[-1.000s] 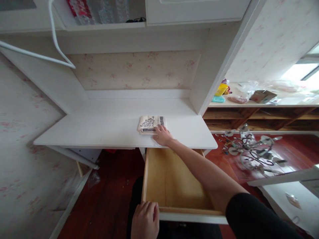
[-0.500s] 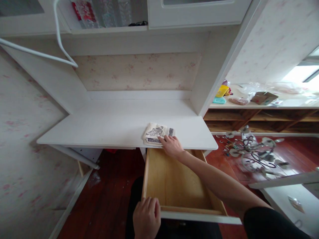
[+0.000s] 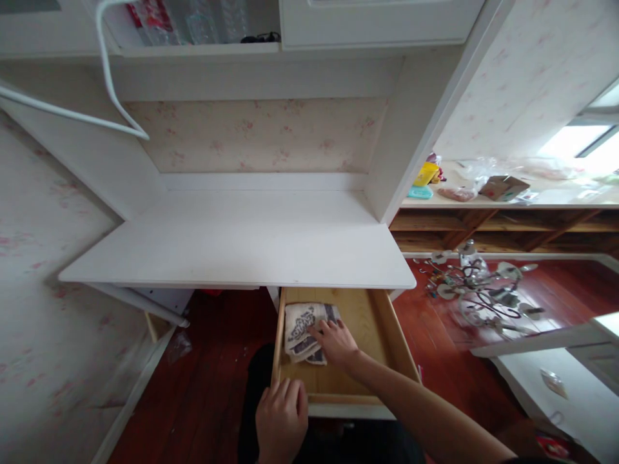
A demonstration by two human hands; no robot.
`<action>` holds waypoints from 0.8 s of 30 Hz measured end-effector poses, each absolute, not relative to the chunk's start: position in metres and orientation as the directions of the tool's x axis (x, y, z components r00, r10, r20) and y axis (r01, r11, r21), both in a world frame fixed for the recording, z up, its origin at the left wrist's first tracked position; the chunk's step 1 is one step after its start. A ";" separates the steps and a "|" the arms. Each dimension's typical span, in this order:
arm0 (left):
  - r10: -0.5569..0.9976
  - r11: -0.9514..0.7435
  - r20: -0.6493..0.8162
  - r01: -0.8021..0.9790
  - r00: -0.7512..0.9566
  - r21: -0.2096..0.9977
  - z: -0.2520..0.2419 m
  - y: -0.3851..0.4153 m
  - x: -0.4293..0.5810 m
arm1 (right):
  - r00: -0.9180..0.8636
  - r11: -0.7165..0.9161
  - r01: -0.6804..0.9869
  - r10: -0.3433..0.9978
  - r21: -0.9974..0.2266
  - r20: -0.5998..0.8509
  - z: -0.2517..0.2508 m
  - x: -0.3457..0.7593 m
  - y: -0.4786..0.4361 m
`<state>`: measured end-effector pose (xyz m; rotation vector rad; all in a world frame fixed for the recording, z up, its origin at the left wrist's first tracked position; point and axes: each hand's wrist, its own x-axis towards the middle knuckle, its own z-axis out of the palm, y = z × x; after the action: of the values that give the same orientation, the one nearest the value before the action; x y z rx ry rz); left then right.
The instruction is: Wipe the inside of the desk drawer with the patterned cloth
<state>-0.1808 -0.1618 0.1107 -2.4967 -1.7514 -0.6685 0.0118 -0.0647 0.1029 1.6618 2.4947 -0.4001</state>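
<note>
A folded cream cloth with dark printed patterns and stripes is inside the pulled-out wooden drawer, toward its left side. My right hand reaches in from the right and grips the cloth at its right edge, fingers bent over it. At the drawer's front left corner, my left hand is curled over the edge and holds it. Its fingertips are hidden behind the fingers' backs. The drawer hangs under the white desk top.
Above the desk is a white cabinet, with a white bent tube at upper left. A chandelier lies on the red wooden floor at right, near a low shelf. A white furniture piece stands at lower right.
My right hand has moved the cloth off the desk top, down and toward me into the drawer. My left hand stays at the drawer's front corner.
</note>
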 end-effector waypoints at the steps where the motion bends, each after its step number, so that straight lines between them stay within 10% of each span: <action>1: 0.889 -0.374 0.363 0.901 0.279 0.222 0.110 -0.162 -0.181 | -0.371 0.340 0.928 0.885 -0.152 -0.282 0.094 0.011 -0.063; 24: 0.840 -0.439 0.449 0.869 0.305 0.229 0.091 -0.171 -0.190 | -0.276 0.224 0.915 0.954 -0.335 -0.116 0.071 -0.049 -0.042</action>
<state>-0.1904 -0.1710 0.0906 -2.4918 -1.6331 -0.8018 -0.0491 -0.0420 0.0711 1.9528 2.5444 -0.5581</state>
